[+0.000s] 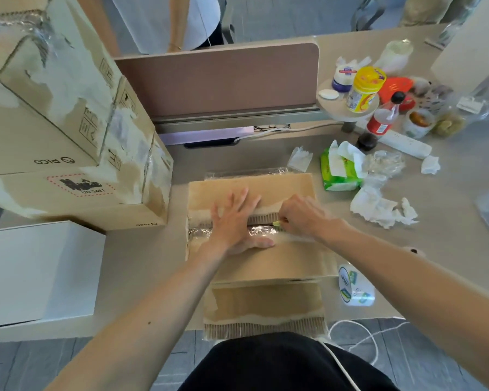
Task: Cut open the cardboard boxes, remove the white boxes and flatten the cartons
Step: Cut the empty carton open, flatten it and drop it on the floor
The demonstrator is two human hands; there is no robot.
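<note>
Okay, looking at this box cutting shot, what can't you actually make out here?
Head view: the small yellow-green cutting tool is almost wholly hidden in the gripping right hand; no blade shows.
Head view: the contents of the taped brown cardboard carton are hidden by its flaps, under the flat left hand.
Head view: the stacked brown cardboard boxes at left are cut off by the frame edge.

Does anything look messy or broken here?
Yes. The stacked cardboard boxes on the left have their brown skin ripped off in pale patches, and crumpled tissues lie scattered on the right of the table.
</note>
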